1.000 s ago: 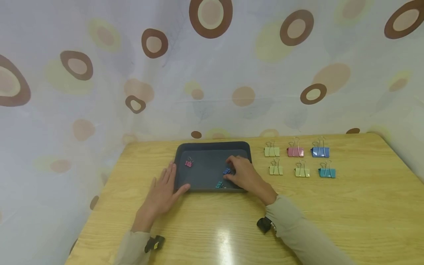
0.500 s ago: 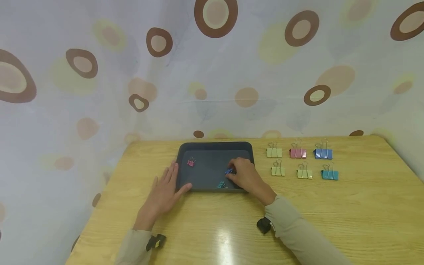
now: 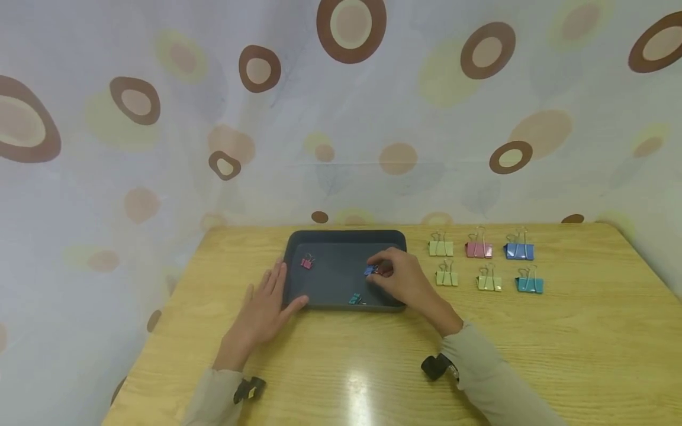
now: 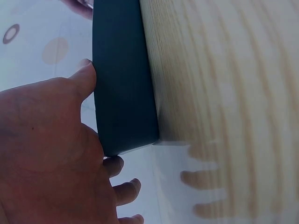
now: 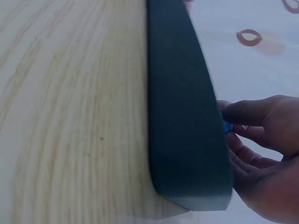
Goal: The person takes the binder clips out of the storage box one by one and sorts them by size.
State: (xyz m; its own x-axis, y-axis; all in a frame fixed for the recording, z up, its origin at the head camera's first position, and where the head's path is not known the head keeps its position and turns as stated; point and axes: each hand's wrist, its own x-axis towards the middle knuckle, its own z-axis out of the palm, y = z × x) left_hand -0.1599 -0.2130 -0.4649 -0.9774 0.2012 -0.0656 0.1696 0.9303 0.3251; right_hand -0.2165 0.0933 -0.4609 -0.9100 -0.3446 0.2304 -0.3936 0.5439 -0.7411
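My right hand (image 3: 407,278) pinches a small blue binder clip (image 3: 370,270) between thumb and fingertips over the right part of a dark grey tray (image 3: 330,236). In the right wrist view, a bit of the blue clip (image 5: 227,127) shows behind the tray wall (image 5: 187,107). Inside the tray, a small pink binder clip (image 3: 306,262) lies at the left and a small teal binder clip (image 3: 355,299) near the front wall. My left hand (image 3: 258,313) rests against the tray's front left corner with straight fingers, its thumb at the front rim.
Right of the tray, larger binder clips stand in two rows on the wooden table (image 3: 533,355): light green (image 3: 441,248), pink (image 3: 479,249) and blue (image 3: 519,251) behind; two light green ones and a teal one (image 3: 530,285) in front. A patterned curtain (image 3: 282,130) hangs behind.
My right hand has shifted slightly up and right with the blue binder clip pinched in its fingertips. The left hand stays at the tray, and the camera view has moved a little.
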